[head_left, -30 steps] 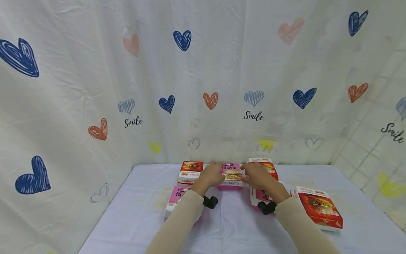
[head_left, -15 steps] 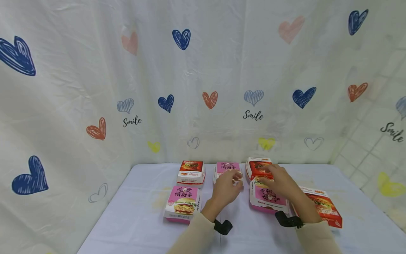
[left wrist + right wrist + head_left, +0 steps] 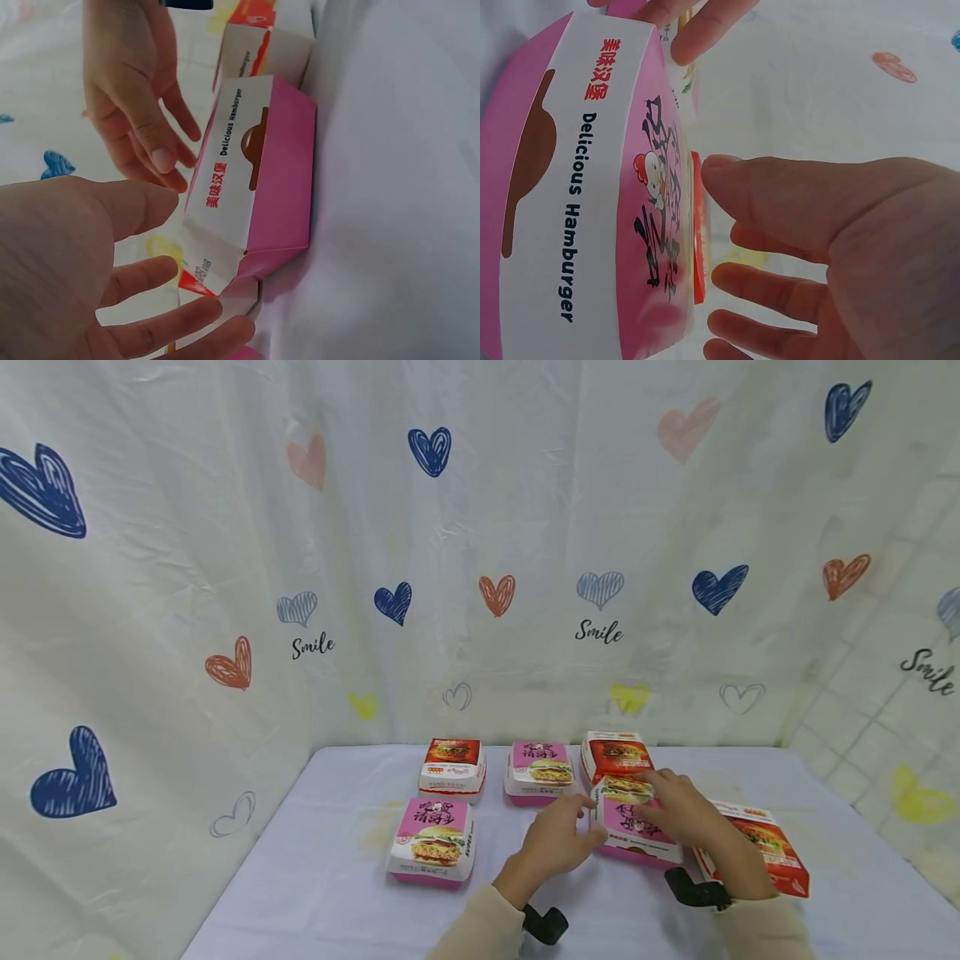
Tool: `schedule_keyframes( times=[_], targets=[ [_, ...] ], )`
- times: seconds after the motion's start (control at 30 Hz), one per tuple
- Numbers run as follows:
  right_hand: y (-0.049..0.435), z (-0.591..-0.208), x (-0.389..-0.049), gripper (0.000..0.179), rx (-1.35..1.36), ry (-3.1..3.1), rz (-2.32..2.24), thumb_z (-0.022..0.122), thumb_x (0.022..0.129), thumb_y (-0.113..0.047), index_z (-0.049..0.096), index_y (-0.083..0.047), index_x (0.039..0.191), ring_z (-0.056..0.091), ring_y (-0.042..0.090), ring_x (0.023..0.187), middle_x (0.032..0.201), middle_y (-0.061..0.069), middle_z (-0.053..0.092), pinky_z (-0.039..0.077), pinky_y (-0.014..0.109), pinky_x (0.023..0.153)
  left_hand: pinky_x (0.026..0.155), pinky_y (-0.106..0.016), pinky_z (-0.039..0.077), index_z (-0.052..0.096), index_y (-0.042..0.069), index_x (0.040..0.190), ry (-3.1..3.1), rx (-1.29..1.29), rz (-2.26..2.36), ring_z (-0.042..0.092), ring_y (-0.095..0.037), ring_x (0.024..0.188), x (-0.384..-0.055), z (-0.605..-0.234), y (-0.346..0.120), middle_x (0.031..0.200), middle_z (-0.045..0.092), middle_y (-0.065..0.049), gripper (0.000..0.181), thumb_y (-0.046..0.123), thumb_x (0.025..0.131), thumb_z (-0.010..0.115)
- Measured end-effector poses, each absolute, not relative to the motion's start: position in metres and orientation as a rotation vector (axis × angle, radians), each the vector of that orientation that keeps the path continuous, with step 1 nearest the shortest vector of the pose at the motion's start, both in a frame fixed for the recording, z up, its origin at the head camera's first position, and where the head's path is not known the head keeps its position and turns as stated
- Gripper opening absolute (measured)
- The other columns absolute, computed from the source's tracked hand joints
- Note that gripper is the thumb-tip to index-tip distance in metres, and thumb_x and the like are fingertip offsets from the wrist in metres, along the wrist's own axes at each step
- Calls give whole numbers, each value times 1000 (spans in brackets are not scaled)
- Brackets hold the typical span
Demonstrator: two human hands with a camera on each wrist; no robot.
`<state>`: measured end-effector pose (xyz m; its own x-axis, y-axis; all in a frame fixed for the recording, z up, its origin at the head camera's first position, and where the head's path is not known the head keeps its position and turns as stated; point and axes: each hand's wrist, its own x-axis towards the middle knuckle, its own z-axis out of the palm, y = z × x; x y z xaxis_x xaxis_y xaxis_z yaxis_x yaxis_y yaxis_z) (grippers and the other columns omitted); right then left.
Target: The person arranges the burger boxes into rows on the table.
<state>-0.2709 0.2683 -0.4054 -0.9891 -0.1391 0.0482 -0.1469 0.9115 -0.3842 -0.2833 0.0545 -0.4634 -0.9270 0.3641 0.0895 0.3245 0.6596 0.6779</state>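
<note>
A pink and white hamburger box [image 3: 636, 845] lies on the table right of centre, turned slightly, its lettering upside down in the head view. My left hand [image 3: 557, 842] is at its left side, fingers spread and relaxed, holding nothing. Over its right part hovers my right hand [image 3: 686, 812], fingers loosely extended. In the left wrist view the box [image 3: 281, 165] shows its pink base and brown tab, with both hands near its top. The right wrist view has the right thumb and fingers apart from the box [image 3: 592, 187].
Directly behind stands a red hamburger box [image 3: 611, 756]; another red box [image 3: 765, 852] lies at the right, partly covered by the right forearm. Further left are two pink boxes, one back [image 3: 540, 777] and one front [image 3: 431, 843], and a red-topped box [image 3: 452, 770]. A heart-printed curtain [image 3: 480, 543] hangs behind.
Both hands have left the back middle pink box and moved toward the right front pink box. The left hand came nearer and rightward; the right hand shifted right. The boxes stay about where they were.
</note>
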Motion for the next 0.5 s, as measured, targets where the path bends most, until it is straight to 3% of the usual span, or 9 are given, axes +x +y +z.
schedule_keyframes(
  times=[0.17,0.5],
  targets=[
    [271,-409,-275,69,198,-3127,570,77,90,-35,51,4,141,49,50,120,137,36,51,45,72,97,91,-36,56,58,34,139,2796,578,1067,63,-8,110,-281,-467,58,130,66,10,52,48,92,73],
    [274,-413,-278,71,197,-3146,591,78,89,-37,51,3,141,47,51,119,139,37,48,45,73,96,87,-35,56,54,35,141,2764,592,1058,64,-7,105,-282,-471,58,124,69,8,54,46,92,74]
  ],
)
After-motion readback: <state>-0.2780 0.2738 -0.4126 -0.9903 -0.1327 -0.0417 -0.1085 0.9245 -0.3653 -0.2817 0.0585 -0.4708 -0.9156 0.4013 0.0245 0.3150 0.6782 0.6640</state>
